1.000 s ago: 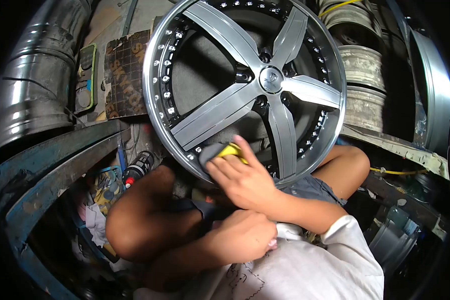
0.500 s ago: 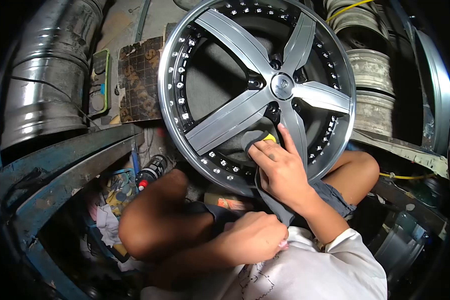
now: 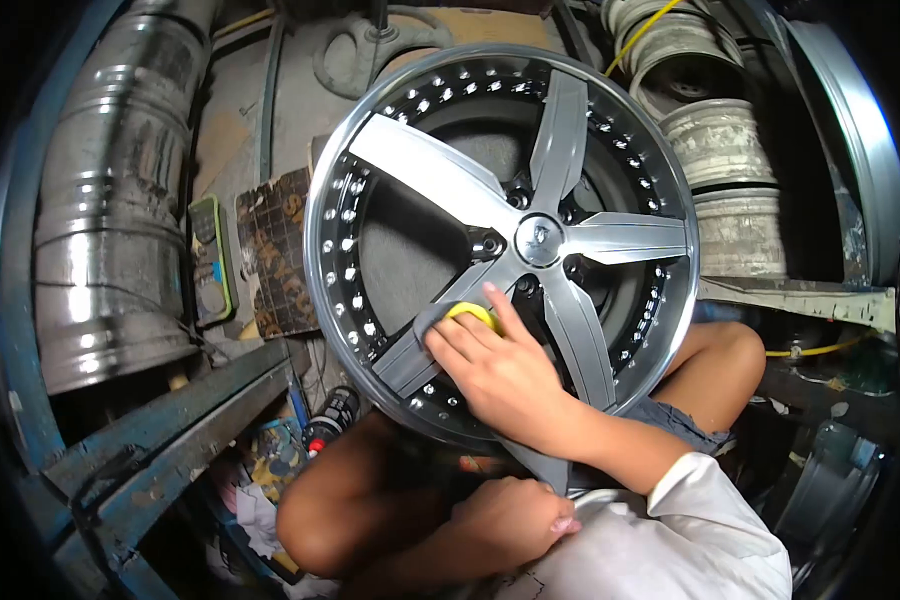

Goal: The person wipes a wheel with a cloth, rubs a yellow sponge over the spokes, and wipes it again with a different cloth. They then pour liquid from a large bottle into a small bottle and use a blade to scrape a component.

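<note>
A five-spoke alloy wheel rim (image 3: pixel 590 240) in silver and black, with bright studs around its lip, stands tilted in front of me. My right hand (image 3: pixel 505 375) presses a grey cloth (image 3: pixel 430 322) with a yellow pad (image 3: pixel 475 315) onto the lower-left spoke, its index finger stretched out. The cloth's tail hangs down behind the right wrist to my left hand. Closed into a fist, my left hand (image 3: pixel 515 520) rests low against my body where the tail ends; its grip is partly hidden.
Stacked metal rims (image 3: pixel 115 220) line the left side, and dusty rims (image 3: pixel 725 190) are piled at right. Blue metal frames (image 3: pixel 170 420) flank my legs. A black bottle with a red cap (image 3: pixel 335 415) stands near my knee. A patterned board (image 3: pixel 275 250) lies left of the wheel.
My right hand has moved left with the cloth and pad, from near the lower spokes' base onto the lower-left spoke. The whole view has shifted, so the wheel sits lower. My left hand stays closed.
</note>
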Action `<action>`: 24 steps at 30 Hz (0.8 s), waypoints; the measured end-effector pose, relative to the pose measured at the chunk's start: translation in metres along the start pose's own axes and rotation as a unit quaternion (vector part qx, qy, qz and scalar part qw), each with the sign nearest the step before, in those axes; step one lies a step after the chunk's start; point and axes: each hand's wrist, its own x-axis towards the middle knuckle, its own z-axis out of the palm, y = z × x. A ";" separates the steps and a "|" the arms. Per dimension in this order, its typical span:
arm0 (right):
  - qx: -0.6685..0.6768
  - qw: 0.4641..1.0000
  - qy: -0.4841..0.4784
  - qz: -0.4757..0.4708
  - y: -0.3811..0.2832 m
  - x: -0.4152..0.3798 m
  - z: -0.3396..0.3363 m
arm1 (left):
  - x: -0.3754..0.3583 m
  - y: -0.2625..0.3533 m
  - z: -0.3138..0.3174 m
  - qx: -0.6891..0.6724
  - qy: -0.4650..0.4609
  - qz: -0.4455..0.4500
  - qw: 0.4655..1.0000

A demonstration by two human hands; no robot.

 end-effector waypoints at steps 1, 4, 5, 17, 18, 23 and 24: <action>-0.009 1.000 0.003 -0.003 0.005 -0.001 0.006 | 0.001 -0.001 -0.002 -0.012 0.033 0.018 0.999; 0.025 1.000 -0.007 0.012 0.011 -0.027 0.006 | -0.002 -0.003 -0.006 -0.048 0.070 0.060 0.995; 0.040 0.999 -0.010 0.021 0.013 -0.040 0.000 | -0.001 -0.001 -0.008 -0.070 0.041 0.077 0.994; 0.135 0.986 0.001 0.102 0.035 -0.115 -0.019 | 0.030 0.045 0.000 0.076 -0.026 0.091 0.993; 0.184 0.975 0.063 0.109 0.026 -0.142 -0.031 | 0.027 0.053 0.003 0.057 -0.051 0.108 0.991; 0.367 0.908 0.185 0.084 -0.012 -0.246 -0.096 | 0.019 0.096 0.045 0.114 -0.119 0.216 0.962; 0.396 0.895 0.191 0.073 -0.020 -0.260 -0.104 | 0.015 0.102 0.059 0.126 -0.121 0.257 0.950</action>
